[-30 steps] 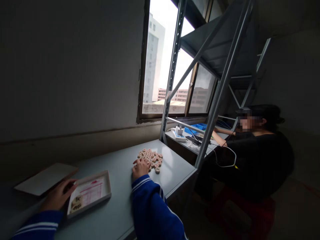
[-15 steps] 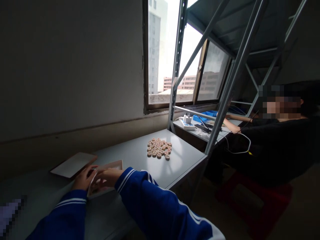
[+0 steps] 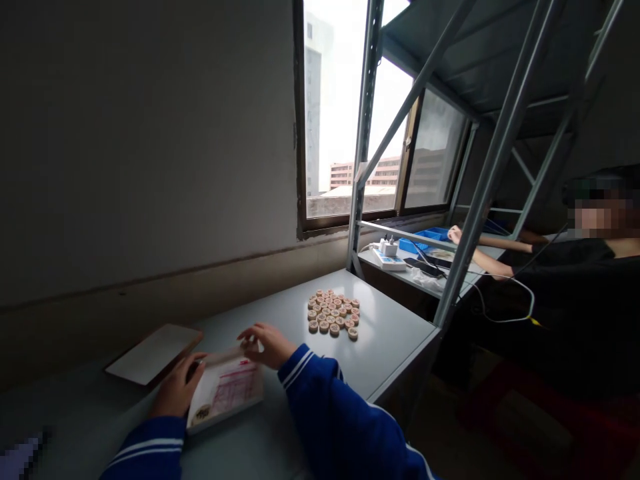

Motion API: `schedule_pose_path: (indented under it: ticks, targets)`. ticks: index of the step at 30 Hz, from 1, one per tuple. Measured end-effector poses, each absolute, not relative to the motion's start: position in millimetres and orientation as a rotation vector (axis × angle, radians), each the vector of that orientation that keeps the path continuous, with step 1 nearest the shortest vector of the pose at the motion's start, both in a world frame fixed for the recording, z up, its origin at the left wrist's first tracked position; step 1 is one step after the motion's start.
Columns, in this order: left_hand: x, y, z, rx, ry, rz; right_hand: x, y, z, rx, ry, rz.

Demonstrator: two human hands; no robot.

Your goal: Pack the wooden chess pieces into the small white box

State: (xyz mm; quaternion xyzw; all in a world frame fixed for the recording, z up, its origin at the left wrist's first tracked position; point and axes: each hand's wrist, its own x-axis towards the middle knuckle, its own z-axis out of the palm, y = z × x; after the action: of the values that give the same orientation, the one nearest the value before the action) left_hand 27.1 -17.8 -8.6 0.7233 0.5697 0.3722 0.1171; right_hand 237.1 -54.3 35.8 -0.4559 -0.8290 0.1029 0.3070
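Note:
A shallow open box (image 3: pixel 257 393) lies on the table in front of me, its pale inside marked with red lines. One round chess piece (image 3: pixel 203 414) rests in its near left corner. My left hand (image 3: pixel 175 388) is closed on the box's left edge, fingertips over the rim. Above the far right corner is my right hand (image 3: pixel 270 345), its fingers curled round what looks like another chess piece (image 3: pixel 247 345), partly hidden. Further right, several round wooden chess pieces (image 3: pixel 333 313) with carved characters lie flat in a close cluster on the table.
A box lid (image 3: pixel 155 353) lies left of the box, by the wall. Grey metal shelf posts (image 3: pixel 480 173) rise at the table's right end. Beyond are a power strip (image 3: pixel 389 257), blue trays (image 3: pixel 430 237), cables, and a person in black (image 3: pixel 565 287) at work.
My right hand has come up out of the box to its far right corner, uncovering the inside. The box now lies flatter. The view has shifted slightly, and the co-worker's hand has risen.

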Motion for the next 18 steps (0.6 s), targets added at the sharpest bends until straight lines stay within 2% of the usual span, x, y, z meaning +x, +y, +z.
schedule_pose_path:
  ticks: [3,11,15,18]
  targets:
    - [26,-21,2,2.105,1.617,1.061,272,-62,38,-1.429,-2.130,0.205]
    - [15,-18,3,2.077,1.739,0.982,336,-72,24,-1.758,-2.061,-0.266]
    - [16,-21,6,2.034,1.753,0.951,307,-71,42,-1.558,-2.194,-0.155]
    - [22,-30,13,2.010,1.751,0.925,256,-63,52,-1.125,-2.471,0.076]
